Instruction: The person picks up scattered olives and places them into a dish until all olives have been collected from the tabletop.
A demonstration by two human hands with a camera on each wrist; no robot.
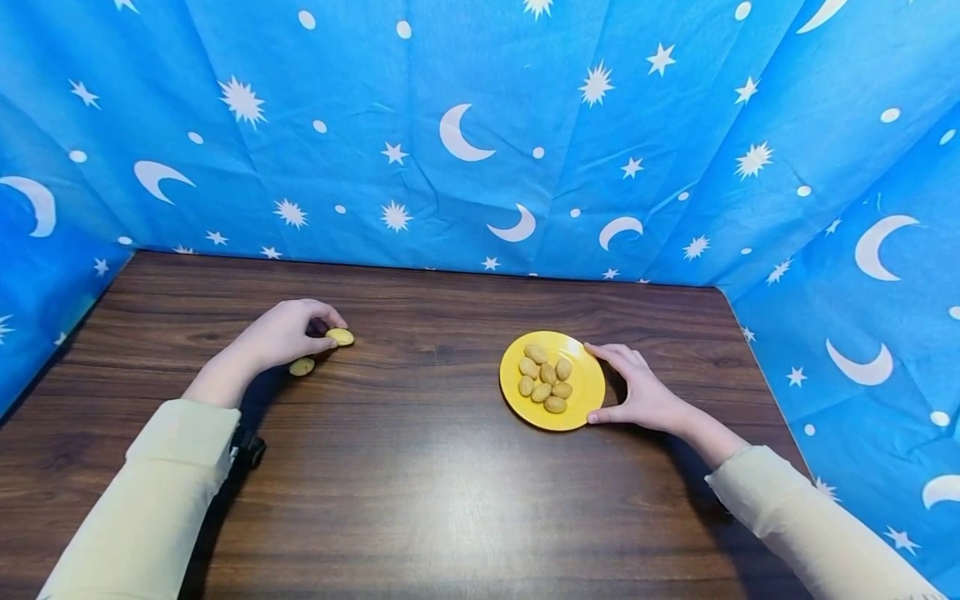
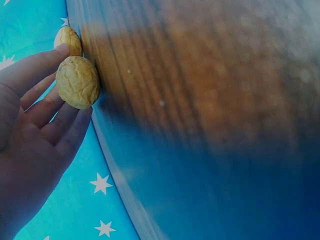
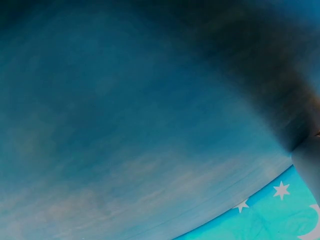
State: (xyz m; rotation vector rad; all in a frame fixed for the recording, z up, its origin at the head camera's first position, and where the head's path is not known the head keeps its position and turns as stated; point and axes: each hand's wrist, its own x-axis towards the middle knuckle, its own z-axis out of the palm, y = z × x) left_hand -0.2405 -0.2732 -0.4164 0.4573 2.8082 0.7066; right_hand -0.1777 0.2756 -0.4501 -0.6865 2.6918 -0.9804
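Note:
My left hand (image 1: 279,335) pinches a wrinkled, yellowish-brown oval piece (image 1: 340,337), like a preserved fruit, between thumb and fingers at the table's left. A second such piece (image 1: 302,367) lies on the wood just under the hand. In the left wrist view the pinched piece (image 2: 70,41) is at the thumb tip, with the other piece (image 2: 78,82) nearer the camera. My right hand (image 1: 637,392) holds the right rim of a yellow plate (image 1: 587,407), thumb at the near side and fingers at the far side. Several similar pieces (image 1: 555,405) lie on the plate.
The dark wooden table (image 1: 420,467) has bare wood between the two hands. A blue cloth (image 1: 360,167) with white moons and stars hangs behind and along the sides. The right wrist view shows mostly blurred tabletop (image 3: 125,125) and a strip of cloth.

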